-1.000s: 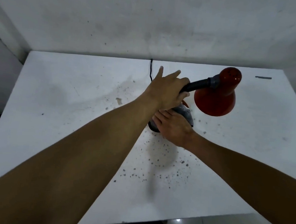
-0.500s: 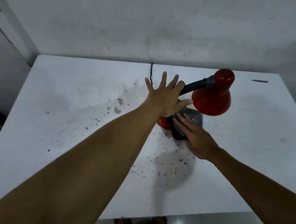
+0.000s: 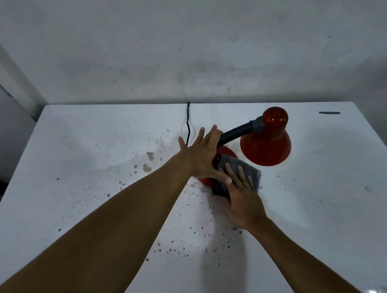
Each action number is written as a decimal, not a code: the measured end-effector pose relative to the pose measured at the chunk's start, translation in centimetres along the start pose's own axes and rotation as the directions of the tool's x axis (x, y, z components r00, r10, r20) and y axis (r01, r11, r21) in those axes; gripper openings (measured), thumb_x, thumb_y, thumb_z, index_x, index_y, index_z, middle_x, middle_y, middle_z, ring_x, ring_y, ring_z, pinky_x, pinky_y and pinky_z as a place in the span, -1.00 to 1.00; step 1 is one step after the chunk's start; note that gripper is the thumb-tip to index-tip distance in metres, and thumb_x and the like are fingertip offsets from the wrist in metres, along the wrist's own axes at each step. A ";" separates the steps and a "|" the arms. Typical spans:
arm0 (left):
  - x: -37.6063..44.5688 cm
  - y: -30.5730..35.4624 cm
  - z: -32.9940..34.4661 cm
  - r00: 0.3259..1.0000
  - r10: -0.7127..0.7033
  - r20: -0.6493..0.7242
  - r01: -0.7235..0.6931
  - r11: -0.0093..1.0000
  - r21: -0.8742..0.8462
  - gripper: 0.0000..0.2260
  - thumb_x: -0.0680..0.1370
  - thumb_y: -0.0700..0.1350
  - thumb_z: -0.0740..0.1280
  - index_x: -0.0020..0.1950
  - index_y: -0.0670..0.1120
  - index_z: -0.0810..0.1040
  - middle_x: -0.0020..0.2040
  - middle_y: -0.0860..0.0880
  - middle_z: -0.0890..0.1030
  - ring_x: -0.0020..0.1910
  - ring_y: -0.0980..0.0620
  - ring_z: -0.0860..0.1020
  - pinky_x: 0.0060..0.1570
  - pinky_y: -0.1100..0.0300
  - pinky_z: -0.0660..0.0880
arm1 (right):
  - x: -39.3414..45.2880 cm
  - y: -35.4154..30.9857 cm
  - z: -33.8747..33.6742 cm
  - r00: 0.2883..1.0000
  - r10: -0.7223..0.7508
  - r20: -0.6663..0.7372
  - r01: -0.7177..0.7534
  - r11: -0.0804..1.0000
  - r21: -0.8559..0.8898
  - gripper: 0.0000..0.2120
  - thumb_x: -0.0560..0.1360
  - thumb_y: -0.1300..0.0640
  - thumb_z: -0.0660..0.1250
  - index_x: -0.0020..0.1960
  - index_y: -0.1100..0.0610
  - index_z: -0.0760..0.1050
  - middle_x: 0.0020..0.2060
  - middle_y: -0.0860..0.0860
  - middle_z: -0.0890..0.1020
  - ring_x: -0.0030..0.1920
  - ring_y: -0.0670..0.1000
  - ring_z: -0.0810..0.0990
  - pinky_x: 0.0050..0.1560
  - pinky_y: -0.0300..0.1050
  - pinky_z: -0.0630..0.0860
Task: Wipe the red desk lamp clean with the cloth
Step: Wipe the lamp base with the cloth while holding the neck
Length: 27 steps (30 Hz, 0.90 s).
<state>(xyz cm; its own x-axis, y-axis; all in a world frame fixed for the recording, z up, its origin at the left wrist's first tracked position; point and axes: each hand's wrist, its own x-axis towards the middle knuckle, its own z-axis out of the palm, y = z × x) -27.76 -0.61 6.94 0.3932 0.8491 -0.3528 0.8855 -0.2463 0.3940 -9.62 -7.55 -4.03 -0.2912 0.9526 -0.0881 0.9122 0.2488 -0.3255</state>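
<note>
The red desk lamp stands on the white table [image 3: 88, 183], its shade [image 3: 265, 142] pointing down at the right and its black gooseneck [image 3: 234, 132] bending up from the round red base [image 3: 228, 153]. My left hand [image 3: 202, 158] lies over the base's left side with fingers spread, its fingertips against the foot of the gooseneck. A grey cloth [image 3: 247, 170] covers the right and front of the base. On top of it, my right hand [image 3: 242, 195] presses flat. Most of the base is hidden.
A black cord [image 3: 187, 124] runs from the lamp to the table's back edge by the wall. Dirt specks and stains [image 3: 177, 247] are scattered around and in front of the lamp. A dark mark [image 3: 329, 112] sits at the far right corner.
My left hand has released the gooseneck and now rests spread over the base. My right hand has slid the cloth from the base's front round to its right side.
</note>
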 end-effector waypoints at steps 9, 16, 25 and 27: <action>0.6 -0.3 -0.5 0.996 0.057 0.070 -0.052 0.997 -0.064 0.17 0.38 0.33 0.43 0.57 -0.07 -0.36 0.63 -0.03 -0.25 0.59 -0.08 -0.30 0.43 -0.43 -0.25 | 3.9 -1.7 0.6 0.997 0.067 -0.022 -0.066 0.996 0.063 -0.29 0.69 -0.03 0.18 0.68 0.01 -0.14 0.67 0.04 -0.18 0.61 0.17 -0.35 0.65 0.26 -0.16; 1.2 -0.6 -0.2 0.996 0.086 0.035 -0.082 0.992 -0.093 -0.01 0.43 0.33 0.37 0.57 -0.07 -0.14 0.59 -0.08 0.08 0.59 -0.16 0.02 0.42 -0.48 -0.10 | -1.3 -2.1 2.2 0.999 0.014 -0.039 -0.012 0.998 0.055 -0.40 0.67 0.01 0.08 0.68 0.05 0.05 0.67 0.04 0.00 0.66 0.18 -0.16 0.63 0.30 -0.03; 2.5 0.2 -2.3 0.955 0.247 -0.163 -0.292 0.869 -0.398 -0.77 0.65 0.05 0.22 0.04 -0.09 0.28 -0.27 -0.01 0.46 -0.35 0.08 0.40 -0.36 0.21 0.39 | 3.1 -3.4 1.1 0.989 0.119 -0.088 -0.111 0.990 0.088 -0.30 0.67 0.05 0.22 0.69 0.04 -0.07 0.67 0.01 -0.13 0.60 0.12 -0.31 0.60 0.15 -0.26; 2.7 0.6 -1.8 0.963 0.250 -0.102 -0.269 0.854 -0.445 -0.77 0.66 0.06 0.19 0.00 -0.06 0.24 -0.29 0.00 0.40 -0.34 0.08 0.35 -0.36 0.21 0.35 | 1.5 -4.7 1.4 0.992 0.091 -0.085 -0.083 0.992 0.092 -0.31 0.68 0.07 0.18 0.69 0.01 -0.11 0.65 -0.02 -0.15 0.60 0.12 -0.34 0.63 0.19 -0.25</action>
<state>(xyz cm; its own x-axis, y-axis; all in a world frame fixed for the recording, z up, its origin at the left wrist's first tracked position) -26.64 2.39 7.70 0.5750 0.8033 -0.1549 0.5402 -0.2306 0.8093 -14.70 -7.56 -3.92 -0.1812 0.9828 -0.0370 0.9030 0.1513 -0.4021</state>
